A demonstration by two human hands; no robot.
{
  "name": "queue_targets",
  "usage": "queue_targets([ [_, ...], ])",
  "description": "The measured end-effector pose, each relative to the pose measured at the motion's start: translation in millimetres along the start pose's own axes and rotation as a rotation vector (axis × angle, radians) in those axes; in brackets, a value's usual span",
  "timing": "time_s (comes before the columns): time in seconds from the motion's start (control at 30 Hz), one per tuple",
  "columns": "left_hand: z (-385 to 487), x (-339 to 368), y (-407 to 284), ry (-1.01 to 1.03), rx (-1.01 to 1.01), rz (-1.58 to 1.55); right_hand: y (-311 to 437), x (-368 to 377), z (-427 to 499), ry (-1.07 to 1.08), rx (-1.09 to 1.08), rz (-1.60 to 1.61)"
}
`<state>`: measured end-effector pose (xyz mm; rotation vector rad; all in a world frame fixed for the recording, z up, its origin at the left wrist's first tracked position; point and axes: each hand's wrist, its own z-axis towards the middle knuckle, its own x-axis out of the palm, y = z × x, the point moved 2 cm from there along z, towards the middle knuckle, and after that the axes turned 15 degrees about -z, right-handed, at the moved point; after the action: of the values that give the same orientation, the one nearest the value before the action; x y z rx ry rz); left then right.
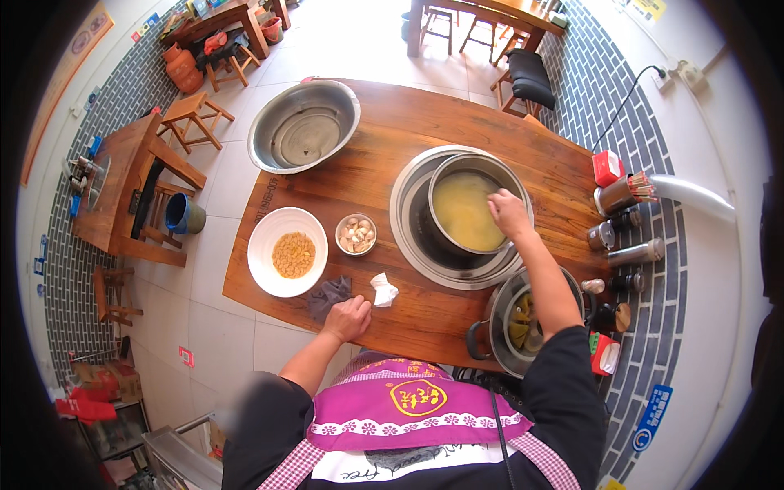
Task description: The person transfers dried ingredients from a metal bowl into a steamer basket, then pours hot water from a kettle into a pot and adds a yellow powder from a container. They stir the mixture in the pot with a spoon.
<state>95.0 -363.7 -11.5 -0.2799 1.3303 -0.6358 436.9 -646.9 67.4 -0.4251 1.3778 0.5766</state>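
My right hand point(508, 213) hangs over the right side of a deep metal pot point(433, 214), its fingers bunched together; whether they hold something is hidden. Cloudy yellow liquid point(462, 205) fills part of the pot, which stands inside a wide metal basin point(401, 245). My left hand point(348, 319) rests on the table's near edge with curled fingers, touching or beside a crumpled dark grey cloth point(329, 296). Just right of it lies a crumpled white tissue point(384, 290). A white bowl point(260, 254) holds small yellow-brown pieces, and a small bowl point(356, 234) beside it holds garlic cloves.
An empty-looking large metal basin point(304, 127) stands at the far left of the wooden table point(367, 184). A lidded pot point(531, 318) sits close under my right forearm. Chopsticks in a metal holder point(614, 195), jars and tissue boxes line the right wall.
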Motion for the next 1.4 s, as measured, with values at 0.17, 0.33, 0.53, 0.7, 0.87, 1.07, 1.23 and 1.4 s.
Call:
queue_targets([
  [0.17, 4, 0, -1, -0.014, -0.007, -0.012, 62, -33, -49, 0.16, -0.222, 0.2],
  [0.33, 6, 0, -1, -0.024, 0.008, -0.015, 11, -4, -17, -0.071, -0.05, 0.14],
  [0.53, 5, -1, -2, -0.023, -0.001, -0.013, -25, -22, -52, 0.069, 0.311, 0.363],
  [0.7, 5, 1, 1, -0.01, -0.007, -0.017, -45, -9, -33, 0.025, 0.42, 0.27],
  [0.87, 5, 0, 0, -0.016, -0.014, -0.007, 33, -34, -26, 0.051, -0.055, 0.385],
  [1.07, 5, -1, 1, -0.004, -0.013, 0.0, -3, -7, -42, -0.116, 0.067, 0.198],
  [1.23, 3, 1, 2, -0.005, -0.016, -0.003, 46, -19, -64, 0.003, -0.237, 0.333],
  [1.4, 4, 0, 0, -0.009, -0.008, 0.002, 22, -7, -72, -0.059, -0.094, 0.145],
])
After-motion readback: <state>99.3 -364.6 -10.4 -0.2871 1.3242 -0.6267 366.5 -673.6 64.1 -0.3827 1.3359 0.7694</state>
